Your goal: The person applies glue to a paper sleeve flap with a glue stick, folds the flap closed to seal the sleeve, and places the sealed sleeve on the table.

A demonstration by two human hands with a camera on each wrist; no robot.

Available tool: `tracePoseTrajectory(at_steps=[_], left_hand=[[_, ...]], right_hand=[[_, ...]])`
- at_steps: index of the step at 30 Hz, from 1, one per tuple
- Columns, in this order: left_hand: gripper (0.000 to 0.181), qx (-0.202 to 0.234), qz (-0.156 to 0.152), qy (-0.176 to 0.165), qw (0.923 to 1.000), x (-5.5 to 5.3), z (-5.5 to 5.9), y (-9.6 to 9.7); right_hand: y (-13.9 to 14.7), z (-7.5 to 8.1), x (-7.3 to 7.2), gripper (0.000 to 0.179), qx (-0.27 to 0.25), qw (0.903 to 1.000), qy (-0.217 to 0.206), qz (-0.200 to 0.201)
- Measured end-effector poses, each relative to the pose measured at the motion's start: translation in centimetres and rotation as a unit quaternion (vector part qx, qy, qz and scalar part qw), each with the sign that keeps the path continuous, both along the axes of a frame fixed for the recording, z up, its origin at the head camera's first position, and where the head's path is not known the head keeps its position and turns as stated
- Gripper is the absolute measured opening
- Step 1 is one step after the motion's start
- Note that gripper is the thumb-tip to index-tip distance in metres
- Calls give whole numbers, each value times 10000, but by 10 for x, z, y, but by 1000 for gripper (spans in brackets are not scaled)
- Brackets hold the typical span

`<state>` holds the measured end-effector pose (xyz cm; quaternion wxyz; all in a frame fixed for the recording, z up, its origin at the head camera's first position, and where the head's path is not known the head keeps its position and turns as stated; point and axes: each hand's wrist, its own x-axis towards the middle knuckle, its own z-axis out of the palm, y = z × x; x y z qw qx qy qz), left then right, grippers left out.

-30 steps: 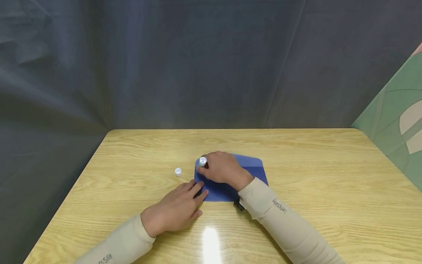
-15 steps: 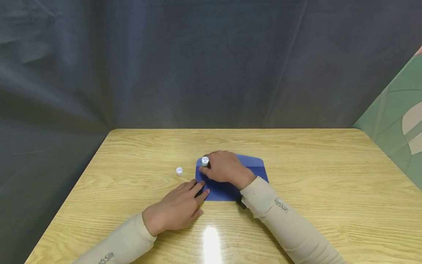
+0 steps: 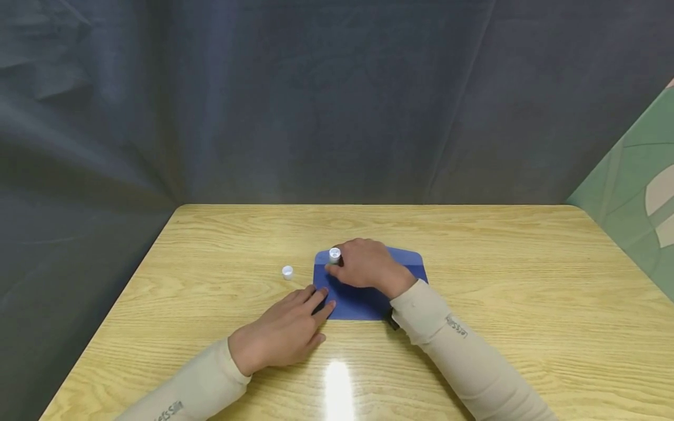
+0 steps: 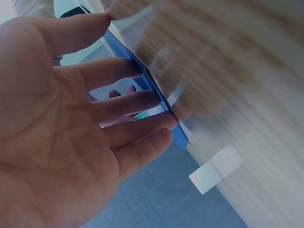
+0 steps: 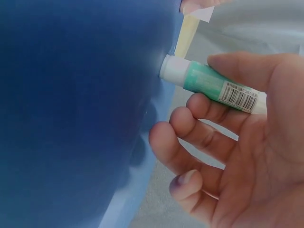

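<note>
A blue envelope [image 3: 358, 301] lies on the table with its lighter flap [image 3: 405, 257] opened away from me. My right hand [image 3: 368, 264] pinches a green-and-white glue stick [image 5: 209, 81] between thumb and fingers. In the right wrist view its white end touches the envelope along the flap. The stick stands roughly upright over the flap's left part in the head view. Straight fingertips of my left hand [image 3: 281, 334] rest on the envelope's lower left edge. Left of the envelope stands a small white cap [image 3: 287, 272], also visible in the left wrist view.
The wood-grain table [image 3: 210, 251] extends to both sides of the envelope. A dark curtain [image 3: 337, 105] hangs behind it and along the left. At the far right is a green patterned surface [image 3: 632, 193].
My right hand has slid a little to the right along the flap, with the glue stick held in it. The left hand and envelope stay in place.
</note>
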<state>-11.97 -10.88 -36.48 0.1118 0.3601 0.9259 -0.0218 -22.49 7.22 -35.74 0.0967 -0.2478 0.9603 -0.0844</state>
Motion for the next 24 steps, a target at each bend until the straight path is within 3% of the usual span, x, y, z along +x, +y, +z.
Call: tracePoseTrajectory(at_steps=[24], left_hand=[[56,11,55,18,10000,0,-1,1]], right_hand=[[32,0,-3,34,33,9986,-450,-274]])
